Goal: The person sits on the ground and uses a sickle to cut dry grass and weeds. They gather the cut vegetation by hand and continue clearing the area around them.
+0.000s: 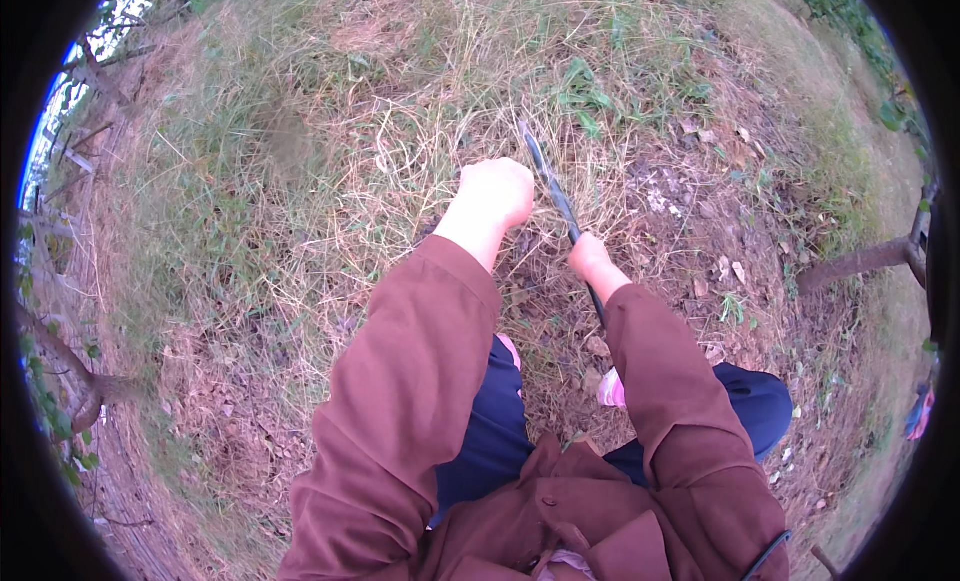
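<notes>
My right hand (pixel 590 257) is closed around a long, thin, dark-handled tool (pixel 559 198), which slants up and left over the ground. The kind of tool cannot be told; its far end lies among dry grass (pixel 409 142). To the left, my left hand (pixel 498 192) is a closed fist low over the grass, close beside the tool's shaft but apart from it. Its fingers are turned down and overexposed, so what they may grip is hidden. Brown sleeves cover both arms.
Leafy green weeds (pixel 586 93) grow beyond the tool. Bare soil with dead leaves (pixel 701 213) lies to the right. A branch (pixel 855 264) juts in from the right, and a crooked trunk (pixel 90 390) stands at the left edge. My bent knees flank the ground before me.
</notes>
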Tool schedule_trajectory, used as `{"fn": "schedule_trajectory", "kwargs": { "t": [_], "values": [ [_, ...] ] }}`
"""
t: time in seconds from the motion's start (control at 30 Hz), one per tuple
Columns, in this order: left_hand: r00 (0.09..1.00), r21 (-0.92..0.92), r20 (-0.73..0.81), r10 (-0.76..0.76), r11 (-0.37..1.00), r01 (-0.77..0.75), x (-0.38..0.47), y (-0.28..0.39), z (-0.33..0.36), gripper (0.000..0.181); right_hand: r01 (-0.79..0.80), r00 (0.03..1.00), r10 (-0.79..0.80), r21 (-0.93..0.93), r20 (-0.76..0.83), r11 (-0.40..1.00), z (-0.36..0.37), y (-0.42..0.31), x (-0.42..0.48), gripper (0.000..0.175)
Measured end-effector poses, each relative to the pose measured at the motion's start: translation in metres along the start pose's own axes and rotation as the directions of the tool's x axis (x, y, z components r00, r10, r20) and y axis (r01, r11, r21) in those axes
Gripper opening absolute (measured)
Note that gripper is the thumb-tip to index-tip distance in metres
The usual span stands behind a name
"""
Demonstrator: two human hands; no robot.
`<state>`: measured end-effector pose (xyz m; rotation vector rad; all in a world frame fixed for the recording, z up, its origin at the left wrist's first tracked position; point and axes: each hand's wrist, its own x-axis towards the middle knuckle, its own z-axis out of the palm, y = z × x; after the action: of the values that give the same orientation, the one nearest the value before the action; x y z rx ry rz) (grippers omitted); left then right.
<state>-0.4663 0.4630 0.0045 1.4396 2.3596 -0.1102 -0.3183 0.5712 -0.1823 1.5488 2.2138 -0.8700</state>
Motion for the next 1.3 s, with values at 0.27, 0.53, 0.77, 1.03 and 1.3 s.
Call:
{"fn": "schedule_trajectory", "kwargs": {
  "t": [0.27, 0.53, 0.77, 1.03, 1.3],
  "values": [
    [0.999, 0.057, -0.011, 0.037, 0.998, -0.036, -0.004, 0.000, 0.006, 0.029, 0.026, 0.997, -0.033, 0.089, 0.074, 0.996, 0.025, 0.117, -0.136, 0.029],
    [0.996, 0.019, 0.068, 0.051, 0.998, -0.052, -0.031, -0.002, 0.015, 0.037, 0.000, 0.912, -0.180, 0.440, 0.367, 0.898, -0.025, 0.142, -0.290, 0.027],
    [0.999, -0.026, 0.029, 0.046, 0.999, -0.046, -0.044, -0.022, 0.007, 0.040, -0.334, 0.846, -0.069, 0.626, 0.529, 0.705, -0.053, 0.152, -0.322, 0.036],
    [0.997, -0.006, 0.010, 0.076, 0.997, -0.075, -0.039, -0.013, 0.008, 0.038, 0.130, 0.991, -0.111, 0.525, -0.068, 0.841, -0.071, 0.096, -0.180, 0.023],
    [0.994, -0.022, 0.046, 0.102, 0.995, -0.101, -0.027, 0.001, 0.017, 0.039, 0.077, 0.996, -0.077, -0.010, -0.041, 0.997, -0.050, 0.069, -0.093, 0.025]
  ]
}}
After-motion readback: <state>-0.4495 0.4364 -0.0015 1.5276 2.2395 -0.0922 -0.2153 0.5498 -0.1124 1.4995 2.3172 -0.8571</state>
